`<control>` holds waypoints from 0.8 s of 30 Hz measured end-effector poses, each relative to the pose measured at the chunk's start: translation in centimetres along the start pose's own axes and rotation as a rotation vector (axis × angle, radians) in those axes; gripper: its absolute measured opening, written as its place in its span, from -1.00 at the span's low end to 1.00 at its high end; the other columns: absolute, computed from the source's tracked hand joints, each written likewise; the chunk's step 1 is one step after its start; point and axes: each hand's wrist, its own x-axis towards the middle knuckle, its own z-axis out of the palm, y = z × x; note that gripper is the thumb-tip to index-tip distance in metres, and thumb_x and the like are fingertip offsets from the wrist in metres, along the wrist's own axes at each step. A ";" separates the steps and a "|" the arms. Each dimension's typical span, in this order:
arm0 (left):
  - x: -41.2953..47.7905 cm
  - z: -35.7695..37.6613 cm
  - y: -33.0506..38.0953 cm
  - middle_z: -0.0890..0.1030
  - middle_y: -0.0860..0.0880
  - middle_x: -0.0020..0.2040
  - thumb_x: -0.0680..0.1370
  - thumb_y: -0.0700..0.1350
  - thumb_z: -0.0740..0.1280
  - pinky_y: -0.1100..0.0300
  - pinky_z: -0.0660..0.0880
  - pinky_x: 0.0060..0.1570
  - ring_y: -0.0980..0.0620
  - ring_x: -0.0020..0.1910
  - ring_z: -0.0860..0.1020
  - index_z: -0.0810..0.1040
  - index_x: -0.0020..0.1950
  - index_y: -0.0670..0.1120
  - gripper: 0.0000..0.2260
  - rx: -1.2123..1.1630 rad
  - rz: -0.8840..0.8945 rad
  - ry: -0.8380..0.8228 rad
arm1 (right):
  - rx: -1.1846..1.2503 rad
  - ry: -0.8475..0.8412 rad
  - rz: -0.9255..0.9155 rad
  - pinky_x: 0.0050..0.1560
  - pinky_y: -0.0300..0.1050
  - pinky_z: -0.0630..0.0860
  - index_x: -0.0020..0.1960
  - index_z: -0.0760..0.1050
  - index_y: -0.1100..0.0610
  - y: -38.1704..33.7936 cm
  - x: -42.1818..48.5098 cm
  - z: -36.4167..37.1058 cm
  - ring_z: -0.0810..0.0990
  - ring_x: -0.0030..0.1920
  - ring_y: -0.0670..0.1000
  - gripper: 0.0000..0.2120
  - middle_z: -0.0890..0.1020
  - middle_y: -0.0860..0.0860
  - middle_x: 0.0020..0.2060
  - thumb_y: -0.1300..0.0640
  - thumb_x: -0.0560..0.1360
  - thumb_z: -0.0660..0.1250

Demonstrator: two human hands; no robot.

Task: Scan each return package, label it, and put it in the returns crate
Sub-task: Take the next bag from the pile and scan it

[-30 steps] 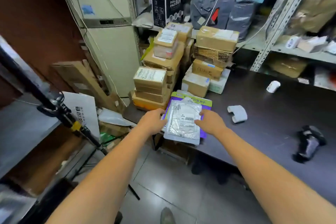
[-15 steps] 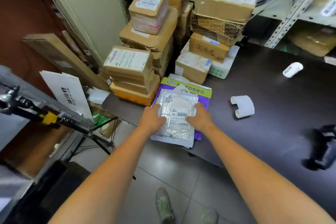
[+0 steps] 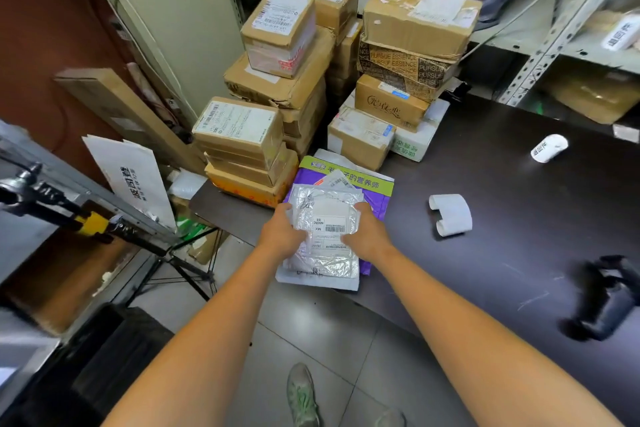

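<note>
A clear plastic mailer (image 3: 325, 229) with a white barcode label lies on top of a pile of flat mailers at the dark table's left front corner. Under it are a purple and green bag (image 3: 346, 180) and a white mailer (image 3: 311, 283) that overhangs the edge. My left hand (image 3: 282, 234) grips the clear mailer's left edge and my right hand (image 3: 367, 236) grips its right edge. A black handheld scanner (image 3: 609, 298) lies on the table at the far right. A curled strip of white labels (image 3: 450, 213) sits right of the pile.
Stacked cardboard boxes (image 3: 277, 80) fill the table's back left corner, right behind the mailers. A white label roll (image 3: 549, 147) lies further back on the dark table (image 3: 502, 253). Metal shelving (image 3: 554, 21) stands behind. A tripod (image 3: 86, 222) stands at the left over the tiled floor.
My view has moved closer and tilted down. Both hands have slid from the mailer's far end toward its middle and closed on its side edges.
</note>
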 end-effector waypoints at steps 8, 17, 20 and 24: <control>0.2 -1.1 3.5 0.62 -0.09 0.13 0.50 -0.22 0.42 -0.03 0.53 0.16 -0.09 0.07 0.60 0.46 0.31 -0.05 -0.60 -0.114 0.149 -0.055 | 0.057 0.111 -0.016 0.14 -0.04 0.51 0.54 0.10 0.02 -0.7 0.1 -2.5 0.50 0.24 0.18 -0.26 0.49 0.13 0.30 0.21 0.48 0.40; 1.0 -0.2 8.4 0.63 -0.10 0.02 0.53 -0.25 0.37 -0.06 0.59 0.04 -0.11 -0.02 0.63 0.41 0.30 -0.05 -0.63 -0.149 0.259 -0.192 | 0.084 0.237 0.011 0.05 -0.15 0.46 0.46 0.28 0.06 -0.6 0.0 -6.4 0.49 0.23 0.11 -0.36 0.46 0.12 0.29 0.17 0.45 0.46; 0.7 1.4 10.0 0.58 -0.06 -0.09 0.53 -0.27 0.38 0.04 0.57 -0.02 -0.11 -0.04 0.61 0.39 0.33 -0.04 -0.59 -0.153 0.268 -0.238 | 0.060 0.310 0.045 0.03 -0.12 0.47 0.43 0.30 0.03 0.9 -1.0 -8.6 0.52 0.16 0.11 -0.38 0.46 0.10 0.24 0.14 0.45 0.47; -0.6 5.7 12.9 0.59 -0.02 -0.06 0.52 -0.27 0.37 0.18 0.50 -0.20 -0.01 -0.07 0.59 0.34 0.39 0.04 -0.51 -0.123 0.320 -0.357 | 0.053 0.395 0.099 0.04 -0.02 0.53 0.42 0.31 0.04 4.7 -2.8 -11.9 0.51 0.07 0.08 -0.39 0.43 0.12 0.24 0.17 0.43 0.47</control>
